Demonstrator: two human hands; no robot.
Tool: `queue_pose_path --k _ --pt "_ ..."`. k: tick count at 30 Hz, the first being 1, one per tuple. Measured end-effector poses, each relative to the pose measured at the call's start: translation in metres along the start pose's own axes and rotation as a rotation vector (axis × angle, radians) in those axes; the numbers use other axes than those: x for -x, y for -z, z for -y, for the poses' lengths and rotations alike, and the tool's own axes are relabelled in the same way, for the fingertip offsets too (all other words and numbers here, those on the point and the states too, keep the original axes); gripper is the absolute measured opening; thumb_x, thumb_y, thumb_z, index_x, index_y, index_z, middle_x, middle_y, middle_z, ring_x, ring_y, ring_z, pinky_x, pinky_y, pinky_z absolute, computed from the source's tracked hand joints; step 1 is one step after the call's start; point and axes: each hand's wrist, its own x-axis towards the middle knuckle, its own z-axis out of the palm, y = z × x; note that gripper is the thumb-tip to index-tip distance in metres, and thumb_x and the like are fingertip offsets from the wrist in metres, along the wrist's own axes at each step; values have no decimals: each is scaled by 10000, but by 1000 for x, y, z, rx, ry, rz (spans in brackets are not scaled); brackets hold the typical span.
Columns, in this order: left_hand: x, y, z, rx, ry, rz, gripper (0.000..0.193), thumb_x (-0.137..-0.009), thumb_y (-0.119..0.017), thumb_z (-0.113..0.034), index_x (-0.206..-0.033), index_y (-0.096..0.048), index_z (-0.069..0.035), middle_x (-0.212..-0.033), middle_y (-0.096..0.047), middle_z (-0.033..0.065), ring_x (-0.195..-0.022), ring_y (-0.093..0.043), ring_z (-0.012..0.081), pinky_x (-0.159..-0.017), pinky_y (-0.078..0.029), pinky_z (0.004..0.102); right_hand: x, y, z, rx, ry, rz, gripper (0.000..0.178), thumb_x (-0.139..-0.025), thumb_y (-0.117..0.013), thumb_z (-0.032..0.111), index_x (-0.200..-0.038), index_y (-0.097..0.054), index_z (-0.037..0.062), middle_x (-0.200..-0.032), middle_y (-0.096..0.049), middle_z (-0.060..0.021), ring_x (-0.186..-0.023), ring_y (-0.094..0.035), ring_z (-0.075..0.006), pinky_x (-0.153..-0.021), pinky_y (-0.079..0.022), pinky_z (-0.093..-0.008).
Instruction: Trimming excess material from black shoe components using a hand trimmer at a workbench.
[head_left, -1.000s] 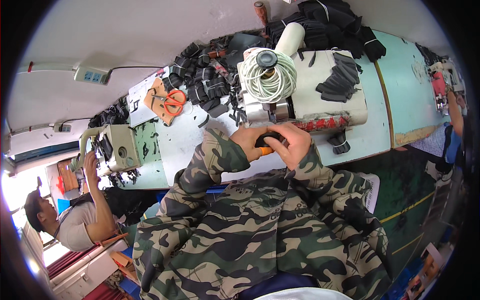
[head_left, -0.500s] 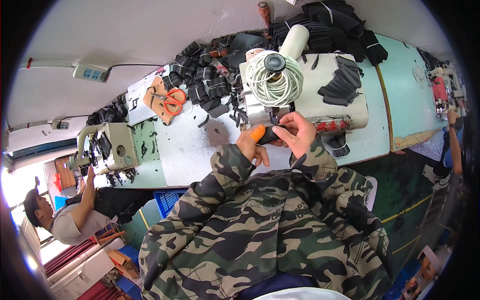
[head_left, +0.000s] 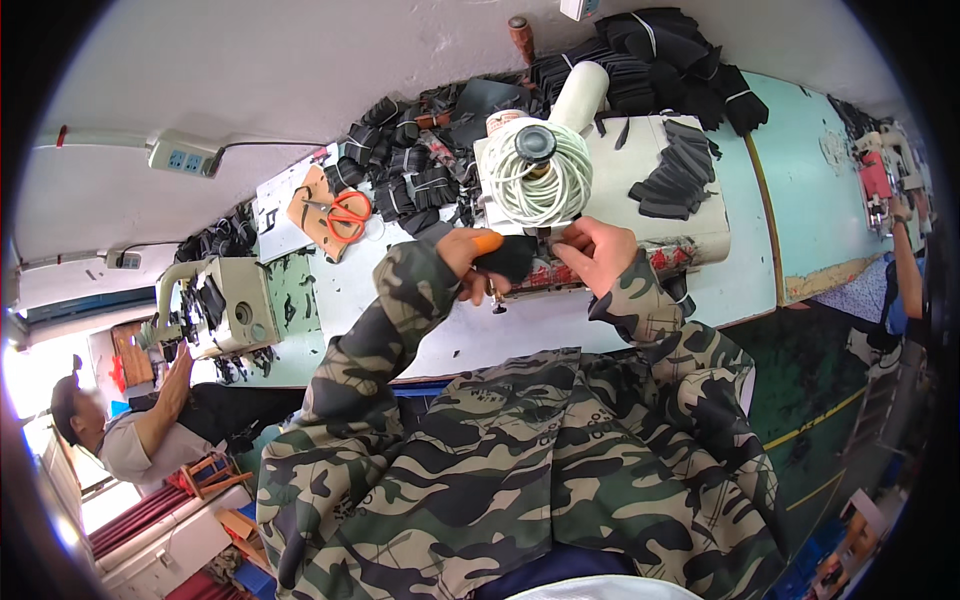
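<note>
Just above the frame's centre, the left hand (head_left: pixel 460 250) grips a black cut piece (head_left: pixel 514 258), likely light, pliable and best pinched by its edges, while the right hand's (head_left: pixel 602 254) fingers bunch narrowly, contents unclear

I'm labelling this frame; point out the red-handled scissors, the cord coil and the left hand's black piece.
Red-handled scissors (head_left: pixel 333 209): head view, where handles meet blades.
Cord coil (head_left: pixel 545 203): head view, on the lower loops.
Black piece (head_left: pixel 510 259): head view, middle of its visible surface.
</note>
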Motion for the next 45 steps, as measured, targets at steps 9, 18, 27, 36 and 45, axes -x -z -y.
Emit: queue_pose_path --k 9,18,27,36,45 --pt "-2 -14 0 31 -74 -132 285 -930 -371 -211 -1098 -488 -13 -695 -632 163 -380 -559 194 -269 -336 240 4 22 4 60 7 56 172 -702 -635 46 -869 -606 18 -769 -620 -131 -699 -602 -306 -634 -474 -322" --pt "-7 -19 6 93 -86 -231 284 -915 -417 -222 -1020 -530 16 -655 -623 164 -376 -563 207 -254 -337 247 4 14 4 188 140 -40 151 -732 -624 83 -875 -595 43 -777 -581 -137 -730 -578 -338 -638 -461 -375" --pt "-7 -21 6 -10 -122 -267 276 -914 -434 -189 -999 -539 52 -651 -617 169 -425 -594 209 -279 -377 245 8 15 3 245 182 -149 179 -750 -606 37 -927 -583 38 -759 -617 -141 -684 -613 -304 -620 -479 -325" --pt "-13 -20 9 -6 -149 -245 217 -900 -428 -134 -982 -560 18 -634 -610 159 -420 -589 203 -312 -410 239 8 11 2 208 241 -103 204 -744 -615 37 -944 -576 30 -803 -616 -146 -722 -612 -288 -624 -470 -324" --pt "-13 -41 11 39 -237 -299 224 -887 -512 -170 -965 -555 35 -615 -602 150 -406 -577 186 -308 -384 235 6 7 2 182 276 -42 209 -716 -628 37 -920 -586 34 -830 -608 -143 -766 -602 -308 -662 -468 -343"
